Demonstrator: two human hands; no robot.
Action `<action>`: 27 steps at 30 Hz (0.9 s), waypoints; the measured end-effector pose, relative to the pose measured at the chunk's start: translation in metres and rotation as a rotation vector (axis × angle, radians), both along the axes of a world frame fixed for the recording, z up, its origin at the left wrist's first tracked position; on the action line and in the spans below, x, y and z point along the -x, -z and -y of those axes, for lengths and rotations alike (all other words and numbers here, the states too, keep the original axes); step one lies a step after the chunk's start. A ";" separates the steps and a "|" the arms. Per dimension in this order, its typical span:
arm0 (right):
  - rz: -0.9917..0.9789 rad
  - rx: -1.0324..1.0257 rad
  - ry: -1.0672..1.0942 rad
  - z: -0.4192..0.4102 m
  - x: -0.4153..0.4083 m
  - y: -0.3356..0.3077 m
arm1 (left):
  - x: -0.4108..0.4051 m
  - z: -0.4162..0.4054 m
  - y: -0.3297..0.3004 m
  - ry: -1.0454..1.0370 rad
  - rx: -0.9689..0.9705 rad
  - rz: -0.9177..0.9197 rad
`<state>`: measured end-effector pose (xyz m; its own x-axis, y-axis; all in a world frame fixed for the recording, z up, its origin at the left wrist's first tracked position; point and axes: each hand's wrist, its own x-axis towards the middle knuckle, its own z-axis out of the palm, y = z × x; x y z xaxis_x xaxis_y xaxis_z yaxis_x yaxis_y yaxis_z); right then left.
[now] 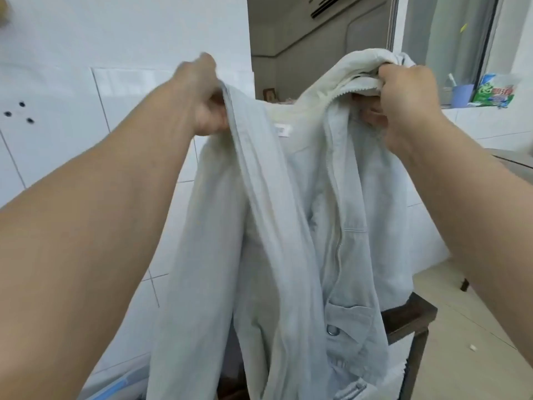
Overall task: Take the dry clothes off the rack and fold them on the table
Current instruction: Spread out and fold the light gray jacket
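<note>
While gripped at both shoulders, pale jacket (302, 226) held up. Left hand (206, 102) and right hand (403, 102) fingers curled tight in fabric.

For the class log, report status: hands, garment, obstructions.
Left hand and right hand both grip the pale jacket, held up, hanging open. Wooden stool behind. Nothing blocking.
</note>
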<state>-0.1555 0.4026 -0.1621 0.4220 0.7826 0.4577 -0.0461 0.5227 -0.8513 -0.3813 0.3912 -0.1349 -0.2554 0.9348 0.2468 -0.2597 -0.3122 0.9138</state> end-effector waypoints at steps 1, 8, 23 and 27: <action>0.012 -0.004 0.041 -0.002 -0.001 0.002 | 0.005 -0.002 -0.006 0.012 -0.060 0.166; 0.163 -0.167 0.232 -0.027 0.028 -0.018 | -0.040 -0.031 -0.007 -0.195 -0.354 -0.375; 0.874 0.718 -0.420 -0.188 0.073 0.276 | -0.027 -0.196 0.264 0.230 0.457 -1.828; 1.393 0.826 -0.477 -0.188 0.077 0.354 | -0.027 -0.194 0.358 0.575 0.559 -1.834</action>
<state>-0.2325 0.5904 -0.5164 -0.2493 0.9153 -0.3162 0.9110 0.1109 -0.3972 -0.3547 0.5848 -0.4926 0.2173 0.8518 -0.4766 0.9761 -0.1886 0.1080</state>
